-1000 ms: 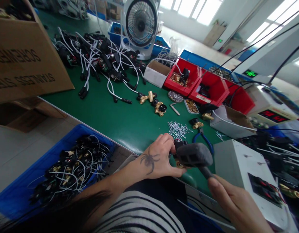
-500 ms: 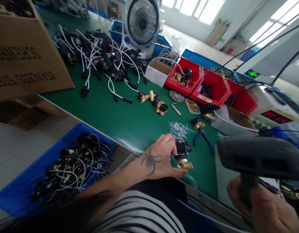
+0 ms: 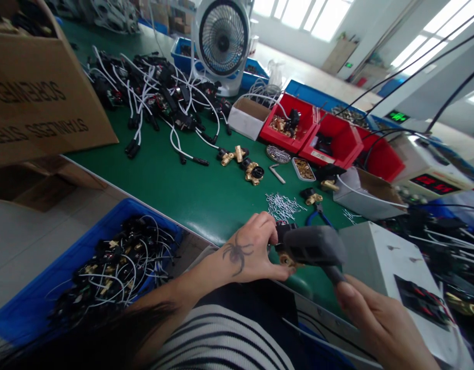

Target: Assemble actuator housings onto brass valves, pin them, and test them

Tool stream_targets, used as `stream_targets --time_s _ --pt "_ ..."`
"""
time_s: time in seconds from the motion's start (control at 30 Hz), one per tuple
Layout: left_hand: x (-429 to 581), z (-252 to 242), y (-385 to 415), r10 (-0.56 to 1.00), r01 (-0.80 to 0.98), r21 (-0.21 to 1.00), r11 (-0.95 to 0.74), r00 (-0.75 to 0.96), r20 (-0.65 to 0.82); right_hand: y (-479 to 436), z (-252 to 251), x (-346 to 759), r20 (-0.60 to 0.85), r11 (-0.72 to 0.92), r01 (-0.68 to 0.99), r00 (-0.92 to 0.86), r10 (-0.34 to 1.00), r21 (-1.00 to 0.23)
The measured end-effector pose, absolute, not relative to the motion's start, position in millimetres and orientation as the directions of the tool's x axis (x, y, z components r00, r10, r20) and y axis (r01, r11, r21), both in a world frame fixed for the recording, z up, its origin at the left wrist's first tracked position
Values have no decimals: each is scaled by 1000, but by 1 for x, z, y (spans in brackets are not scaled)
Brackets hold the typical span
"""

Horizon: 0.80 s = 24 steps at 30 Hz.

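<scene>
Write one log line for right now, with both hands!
left hand: holding brass part | right hand: gripping mallet | mallet: partly hiding part | pliers: on table

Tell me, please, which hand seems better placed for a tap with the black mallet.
Probably the right: the right hand grips the mallet, which partly overlaps the brass fitting in this view. The left hand holds that fitting, so it seems less free.

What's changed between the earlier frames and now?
The right hand has swung the mallet left since half a second ago, back to the brass fitting, roughly where it was a second ago. Nothing was let go; the left hand still holds the fitting.
</scene>
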<state>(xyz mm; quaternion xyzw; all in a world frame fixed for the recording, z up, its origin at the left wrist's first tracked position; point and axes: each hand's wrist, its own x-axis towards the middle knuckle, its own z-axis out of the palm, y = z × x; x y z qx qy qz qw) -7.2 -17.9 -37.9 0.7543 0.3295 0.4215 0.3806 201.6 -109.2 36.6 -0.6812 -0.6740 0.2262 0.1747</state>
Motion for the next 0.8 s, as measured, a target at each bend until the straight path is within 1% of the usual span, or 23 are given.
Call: stream_targets --time_s 0.1,0.2,0.27,0.33,0.37,0.4,0.43,0.5,0.57,0.6,0.67,0.7,0.73,0.77,0.8 --pt "-7 -38 -18 815 168 850 -500 424 396 -110 37 204 -4 -29 820 33 999 -572" --pt "-8 -35 -18 813 170 849 -501 428 395 -110 32 201 -49 -10 840 -19 999 -543" --pt "-9 -33 -18 812 176 851 -495 443 380 -111 28 199 -86 -11 834 -44 995 -552" --pt "-9 -32 -20 816 179 856 -485 443 371 -112 25 197 -78 -57 798 13 997 -600" --pt "-8 -32 -21 823 179 859 -479 430 370 -113 24 197 -57 -98 784 79 995 -613" --pt "-7 -32 -22 831 177 863 -474 413 372 -113 21 197 -19 -147 788 169 985 -598" --pt "-6 -32 -24 841 178 866 -468 390 374 -111 18 198 32 -203 805 266 964 -557" --pt "-5 -31 -29 854 180 865 -468 346 389 -106 6 201 140 -300 851 392 909 -431" --pt "-5 -28 -34 840 169 846 -505 322 437 -100 -11 204 183 -339 877 416 891 -340" --pt "-5 -25 -36 825 163 830 -533 320 467 -96 -18 205 176 -342 879 414 893 -332" --pt "-7 -19 -40 779 146 788 -598 337 529 -93 -26 205 183 -331 880 407 895 -340" --pt "-8 -15 -42 753 141 764 -630 351 556 -93 -26 202 210 -323 885 405 890 -336" --pt "-9 -12 -44 728 138 740 -658 366 579 -94 -22 199 235 -307 881 404 884 -360" --pt "-9 -8 -45 703 136 714 -686 376 604 -96 -15 195 236 -276 862 400 886 -424" --pt "-10 -5 -47 676 134 686 -715 381 631 -99 -6 189 203 -229 819 382 902 -525"
